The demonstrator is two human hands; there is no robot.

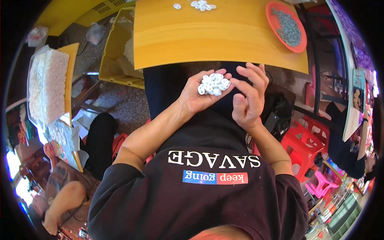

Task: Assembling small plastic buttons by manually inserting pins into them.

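Note:
My left hand (191, 96) is cupped palm up just in front of the table's near edge. In its palm lies a heap of small white oval plastic pieces with holes or dark spots (214, 84). Close by on the right, my right hand (251, 100) has its fingers apart and slightly bent. Its index fingertip is near the heap's right side; I cannot tell whether it touches a piece. Further off, several like white pieces (202, 5) lie on the yellow table (216, 44), with a single white piece (177, 6) to their left.
A red bowl (301, 49) of small grey metal parts (289, 30), which look like screws, sits at the table's right. Left of the table stands a yellow crate (114, 74), then a clear bin (48, 86) full of whitish pieces. Red stools (302, 146) and people flank me.

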